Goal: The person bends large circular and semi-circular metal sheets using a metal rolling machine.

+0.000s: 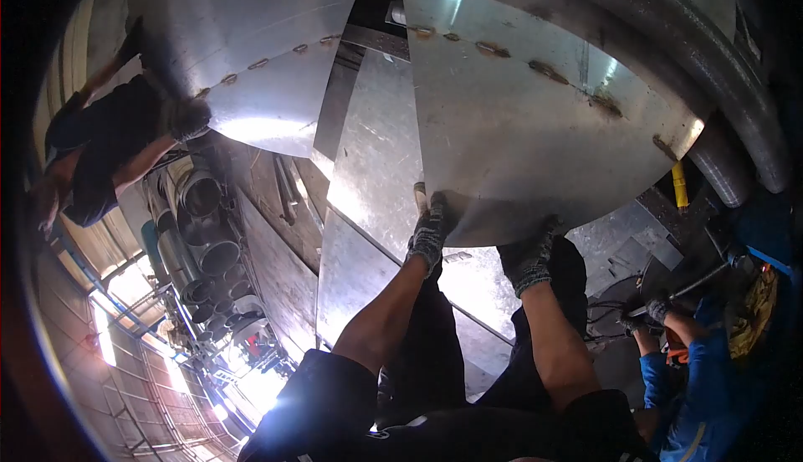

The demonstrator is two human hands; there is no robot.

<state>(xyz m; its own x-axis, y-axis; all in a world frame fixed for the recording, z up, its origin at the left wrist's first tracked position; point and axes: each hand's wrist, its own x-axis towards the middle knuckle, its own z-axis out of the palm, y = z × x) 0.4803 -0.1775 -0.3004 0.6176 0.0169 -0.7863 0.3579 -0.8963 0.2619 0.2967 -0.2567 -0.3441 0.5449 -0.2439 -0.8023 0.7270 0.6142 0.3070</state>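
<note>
Head-worn view, facing forward and down

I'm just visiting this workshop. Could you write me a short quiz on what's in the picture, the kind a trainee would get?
1. True or false: the left hand and the right hand of the person wearing the camera are both gloved.

2. What are these hands touching at its lower edge?
A) a wooden plank
B) a metal sheet
C) a glass pane

3. Fill in the blank: the co-worker at the lower right has ____ sleeves.

Key: 1 true; 2 B; 3 blue.
</note>
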